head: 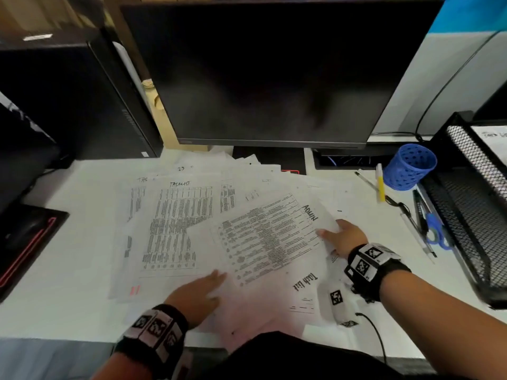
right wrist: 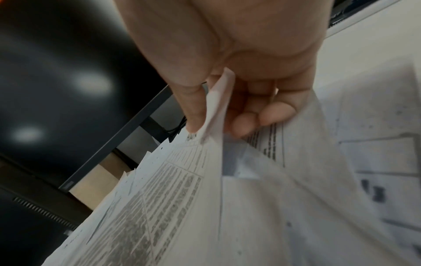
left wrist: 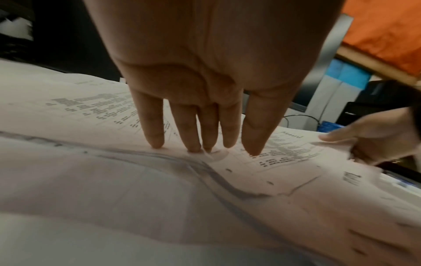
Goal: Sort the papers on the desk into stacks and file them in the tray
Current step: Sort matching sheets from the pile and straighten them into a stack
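Note:
Several printed sheets lie spread over the white desk (head: 68, 270). On top lies a tilted sheet marked "ADMIN" (head: 269, 237). My right hand (head: 340, 237) pinches its right edge, and in the right wrist view the thumb (right wrist: 193, 108) and curled fingers clamp the lifted ADMIN sheet (right wrist: 159, 198). My left hand (head: 203, 292) lies flat with straight fingers (left wrist: 189, 129) pressing the papers (left wrist: 114, 189) near the sheet's lower left corner. A "Tasklist" sheet (head: 181, 223) lies to the left. The black mesh tray (head: 472, 209) stands at the right with one paper (head: 493, 141) on its upper level.
A dark monitor (head: 269, 69) stands behind the papers, a black computer tower (head: 74, 100) at the back left. A blue pen cup (head: 408, 165), pens, a yellow marker (head: 380, 185) and blue scissors (head: 436, 231) lie between papers and tray. A cable (head: 375, 333) runs off the front edge.

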